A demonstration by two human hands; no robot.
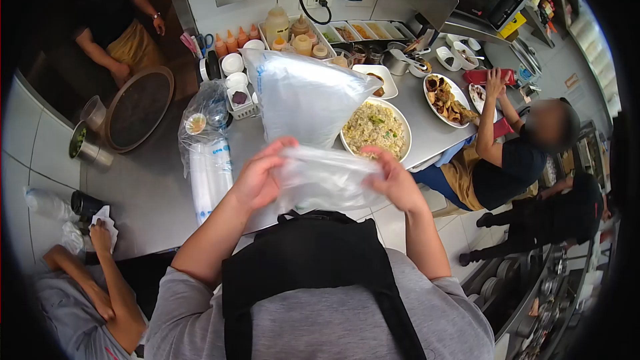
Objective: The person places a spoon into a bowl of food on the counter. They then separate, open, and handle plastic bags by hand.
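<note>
left hand gripping one side of a clear plastic bag; right hand, blurred, holding the other; bag spread between them, near the bowl of rice on the table

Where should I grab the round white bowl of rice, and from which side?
Probably the exposed right rim of the round white bowl, with your right hand approaching from the right; the large translucent plastic bag crowds its left side.

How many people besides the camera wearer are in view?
4: a person at top left, one in grey at bottom left, one in a tan apron at right, one in black at far right. More may be hidden.
</note>
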